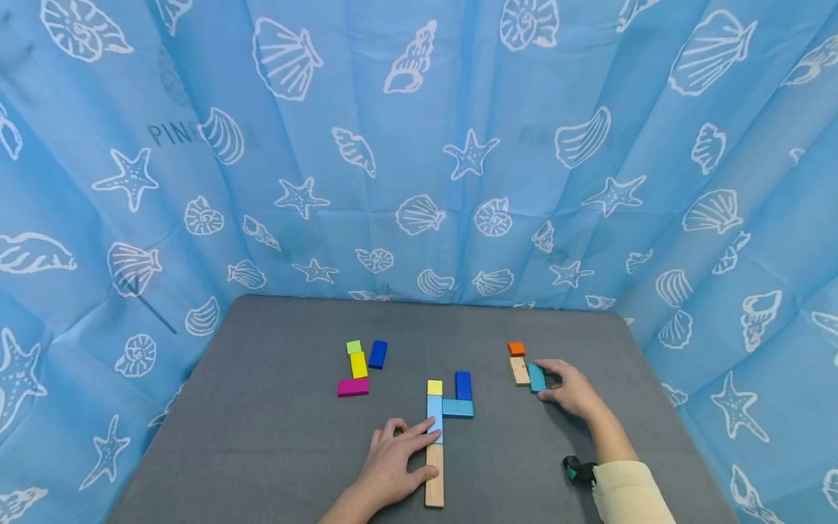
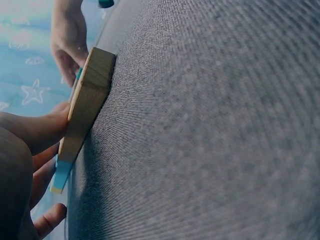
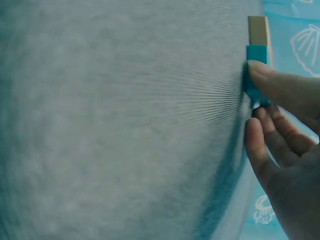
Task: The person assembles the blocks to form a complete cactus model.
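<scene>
My left hand [image 1: 396, 462] rests with its fingertips on the light blue block [image 1: 435, 407] and its thumb on the long wooden block [image 1: 435, 487], also seen close up in the left wrist view. These two lie end to end, with a small yellow block [image 1: 435, 387] at the far end. At the right, my right hand [image 1: 571, 389] pinches a teal block [image 1: 536, 378] between thumb and fingers. That block lies beside a short wooden block [image 1: 519, 371], behind which sits an orange block [image 1: 516, 349]. In the right wrist view the thumb presses the teal block [image 3: 257, 52].
Right of the light blue block lie another teal block [image 1: 457, 408] and a blue block [image 1: 463, 386]. Farther left are a green block [image 1: 353, 347], a yellow block [image 1: 358, 364], a magenta block [image 1: 353, 387] and a blue block [image 1: 377, 354]. A patterned blue curtain [image 1: 419, 145] surrounds the grey table [image 1: 262, 407].
</scene>
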`<move>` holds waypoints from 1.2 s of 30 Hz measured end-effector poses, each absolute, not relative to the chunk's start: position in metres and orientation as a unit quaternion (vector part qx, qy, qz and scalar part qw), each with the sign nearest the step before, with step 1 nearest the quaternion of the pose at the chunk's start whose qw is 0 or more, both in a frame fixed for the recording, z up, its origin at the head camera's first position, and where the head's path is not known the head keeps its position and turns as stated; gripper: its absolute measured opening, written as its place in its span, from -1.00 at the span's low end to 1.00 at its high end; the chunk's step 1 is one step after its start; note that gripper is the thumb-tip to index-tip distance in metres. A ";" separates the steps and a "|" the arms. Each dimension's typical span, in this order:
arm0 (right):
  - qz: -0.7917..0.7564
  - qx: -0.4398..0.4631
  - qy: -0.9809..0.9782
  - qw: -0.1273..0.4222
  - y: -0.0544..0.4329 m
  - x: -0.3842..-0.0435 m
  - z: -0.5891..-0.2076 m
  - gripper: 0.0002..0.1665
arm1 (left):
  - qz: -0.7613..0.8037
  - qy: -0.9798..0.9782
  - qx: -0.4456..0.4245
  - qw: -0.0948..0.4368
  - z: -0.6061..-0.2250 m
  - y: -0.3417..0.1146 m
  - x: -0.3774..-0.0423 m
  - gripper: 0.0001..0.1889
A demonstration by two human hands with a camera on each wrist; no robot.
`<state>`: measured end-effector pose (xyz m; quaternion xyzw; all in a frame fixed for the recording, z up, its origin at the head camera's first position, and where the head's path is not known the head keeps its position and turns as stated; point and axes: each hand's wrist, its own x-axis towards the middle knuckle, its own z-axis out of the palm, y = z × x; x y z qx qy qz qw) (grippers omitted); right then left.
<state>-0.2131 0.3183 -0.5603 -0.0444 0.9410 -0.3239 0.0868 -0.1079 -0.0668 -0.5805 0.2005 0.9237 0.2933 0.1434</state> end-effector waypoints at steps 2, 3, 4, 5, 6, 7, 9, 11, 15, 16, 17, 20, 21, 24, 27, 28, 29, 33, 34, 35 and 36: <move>-0.318 -0.039 0.943 0.088 0.318 -0.213 -0.557 -0.19 | 0.293 0.924 0.200 0.142 -0.580 -0.067 -0.108 -0.38; -0.318 -0.034 0.943 0.088 0.319 -0.213 -0.555 -0.20 | 0.292 0.925 0.200 0.141 -0.580 -0.067 -0.108 -0.38; -0.317 -0.028 0.944 0.088 0.319 -0.212 -0.552 -0.20 | 0.292 0.925 0.200 0.140 -0.581 -0.067 -0.108 -0.38; -0.319 -0.025 0.943 0.087 0.319 -0.211 -0.549 -0.21 | 0.291 0.925 0.202 0.138 -0.581 -0.066 -0.108 -0.38; -0.323 -0.022 0.942 0.084 0.319 -0.210 -0.547 -0.23 | 0.291 0.925 0.203 0.136 -0.582 -0.066 -0.109 -0.38; -0.329 -0.020 0.941 0.081 0.319 -0.210 -0.544 -0.24 | 0.290 0.925 0.206 0.133 -0.582 -0.066 -0.109 -0.38; -0.343 -0.023 0.936 0.076 0.316 -0.209 -0.538 -0.23 | 0.290 0.925 0.210 0.126 -0.584 -0.066 -0.110 -0.39; -0.362 -0.034 0.928 0.077 0.311 -0.210 -0.534 -0.21 | 0.292 0.925 0.213 0.122 -0.585 -0.066 -0.110 -0.39; -0.394 -0.057 0.913 0.089 0.294 -0.217 -0.529 -0.17 | 0.296 0.924 0.209 0.125 -0.583 -0.067 -0.109 -0.39; -0.401 -0.063 0.909 0.091 0.290 -0.218 -0.528 -0.16 | 0.296 0.924 0.208 0.126 -0.583 -0.067 -0.109 -0.39; -0.406 -0.064 0.907 0.090 0.285 -0.220 -0.528 -0.16 | 0.296 0.924 0.208 0.127 -0.583 -0.067 -0.108 -0.39; -0.418 -0.070 0.902 0.083 0.273 -0.224 -0.528 -0.18 | 0.295 0.924 0.207 0.127 -0.584 -0.067 -0.108 -0.39; -0.421 -0.070 0.901 0.080 0.269 -0.226 -0.529 -0.19 | 0.295 0.924 0.207 0.127 -0.584 -0.067 -0.109 -0.39; -0.423 -0.076 0.900 0.073 0.258 -0.231 -0.530 -0.23 | 0.293 0.925 0.206 0.126 -0.585 -0.067 -0.109 -0.39; -0.420 -0.081 0.901 0.068 0.249 -0.237 -0.532 -0.25 | 0.293 0.925 0.207 0.125 -0.586 -0.067 -0.109 -0.39; -0.419 -0.084 0.902 0.066 0.246 -0.239 -0.534 -0.25 | 0.294 0.925 0.208 0.125 -0.586 -0.068 -0.109 -0.39; -0.414 -0.089 0.904 0.062 0.243 -0.241 -0.535 -0.25 | 0.294 0.925 0.207 0.124 -0.586 -0.068 -0.109 -0.39; -0.420 -0.095 0.901 0.056 0.231 -0.250 -0.540 -0.25 | 0.297 0.924 0.207 0.124 -0.586 -0.068 -0.109 -0.39; -0.422 -0.099 0.899 0.057 0.229 -0.252 -0.541 -0.25 | 0.296 0.924 0.206 0.124 -0.585 -0.068 -0.109 -0.39; -0.424 -0.100 0.898 0.060 0.226 -0.254 -0.543 -0.25 | 0.295 0.925 0.206 0.124 -0.585 -0.068 -0.109 -0.38; -0.427 -0.102 0.896 0.064 0.222 -0.257 -0.544 -0.25 | 0.294 0.925 0.205 0.125 -0.585 -0.067 -0.109 -0.38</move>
